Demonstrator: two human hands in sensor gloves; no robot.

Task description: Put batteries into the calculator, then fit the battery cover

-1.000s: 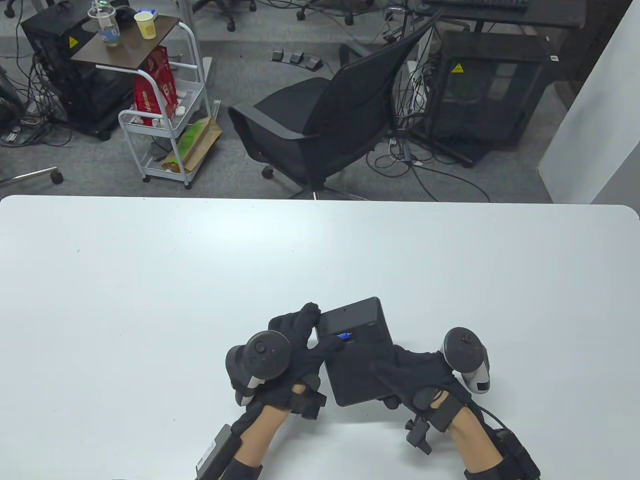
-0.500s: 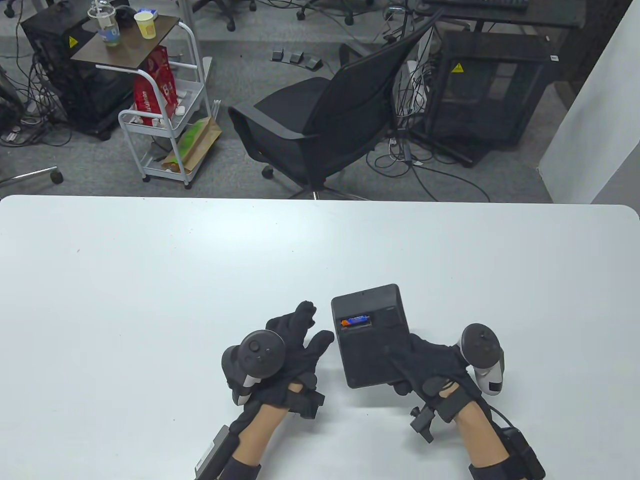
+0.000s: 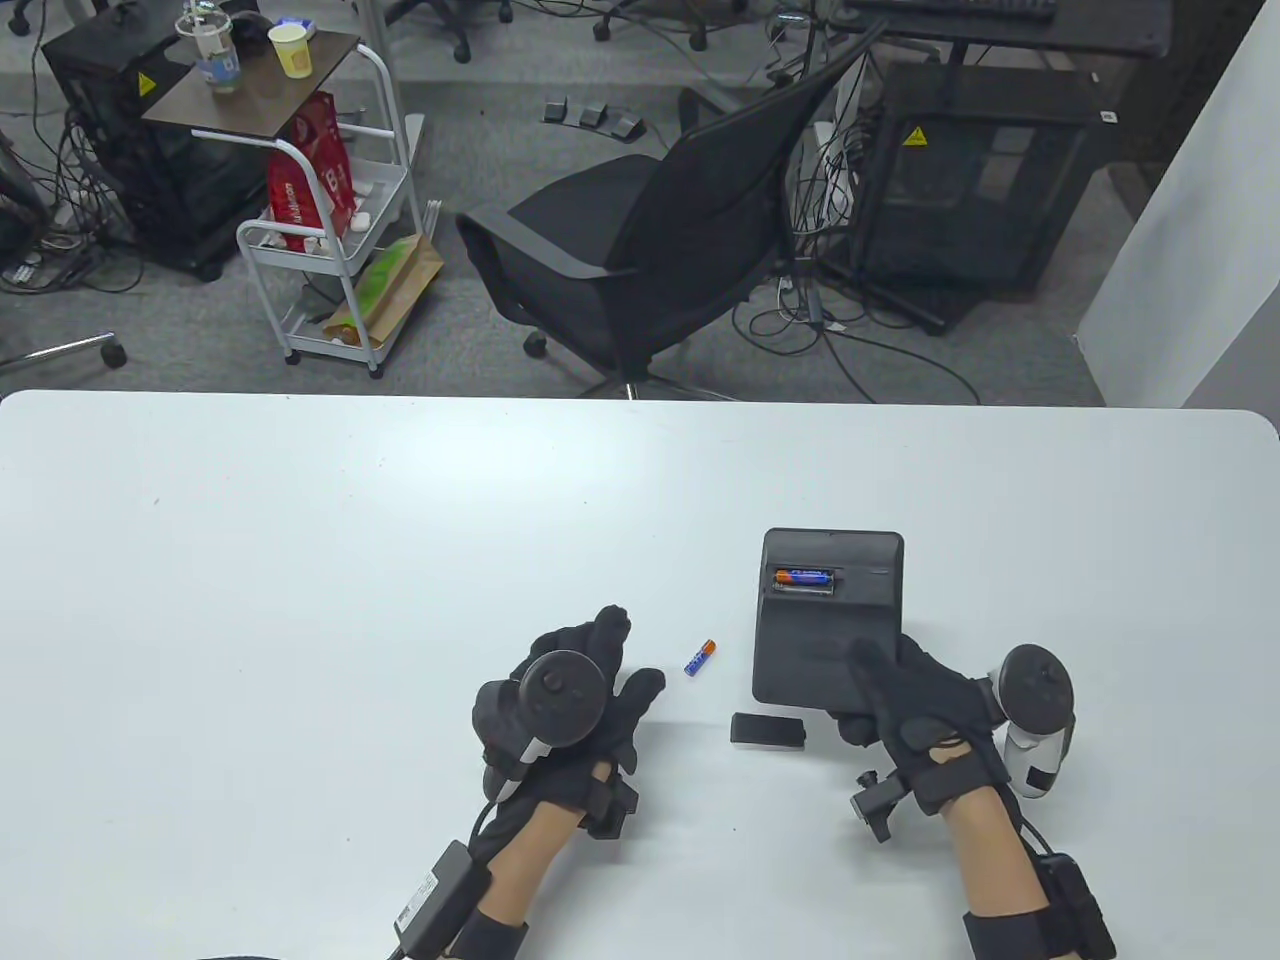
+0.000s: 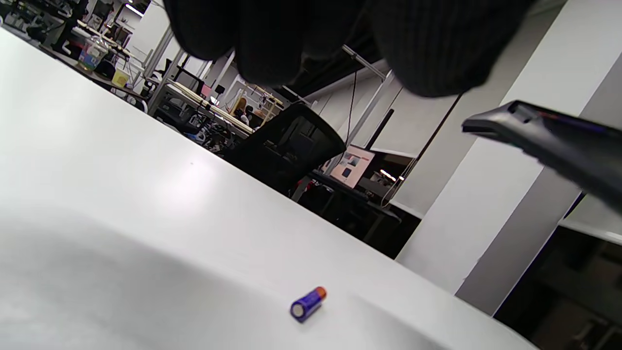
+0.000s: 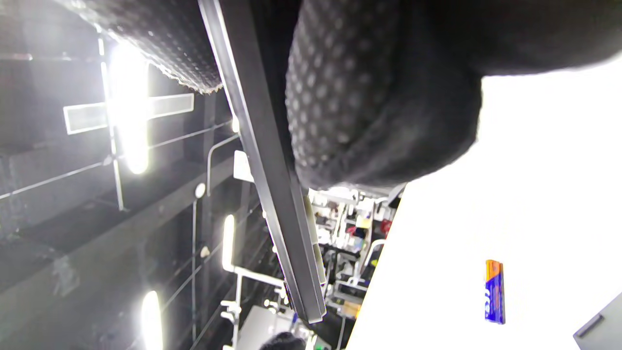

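Currently the right hand (image 3: 905, 695) grips the calculator (image 3: 828, 615), one battery seated. The left hand (image 3: 580, 690) hovers open and empty near the loose battery (image 3: 699, 657) on the counter (image 3: 300, 560). It should pinch the battery mid-body and match polarity; the battery cover (image 3: 768, 729) follows.

calculator (image 3: 826, 620) in right hand (image 3: 925, 695); loose battery (image 3: 699, 657) beside battery cover (image 3: 768, 729)
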